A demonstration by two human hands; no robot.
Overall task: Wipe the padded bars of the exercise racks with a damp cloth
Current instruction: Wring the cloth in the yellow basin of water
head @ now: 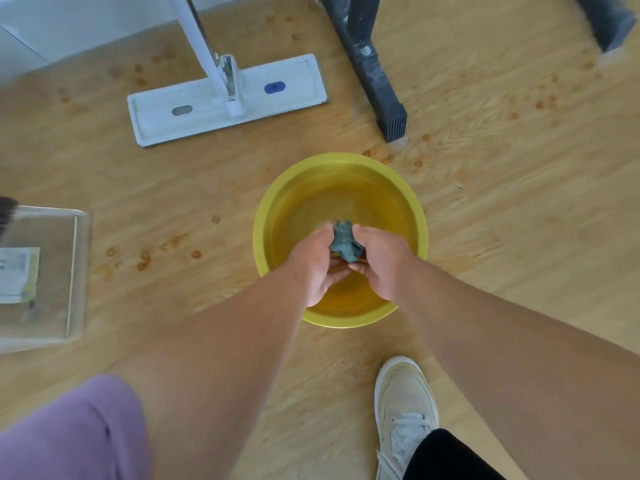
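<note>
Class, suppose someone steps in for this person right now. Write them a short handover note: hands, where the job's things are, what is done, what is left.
Hands: left hand and right hand both grip the bunched cloth, held over the yellow basin on the floor.
Nearby: the foot of a dark rack stands beyond the basin; a flat mop lies to its left.
Done: cloth is at the basin, seemingly being wrung.
Left: carry the cloth to the racks and wipe the padded bars, none in view here.

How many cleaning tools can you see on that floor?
3: flat white plastic mop upper left, round yellow plastic basin centre, crumpled teal cloth held over it. Others may lie outside view.
</note>
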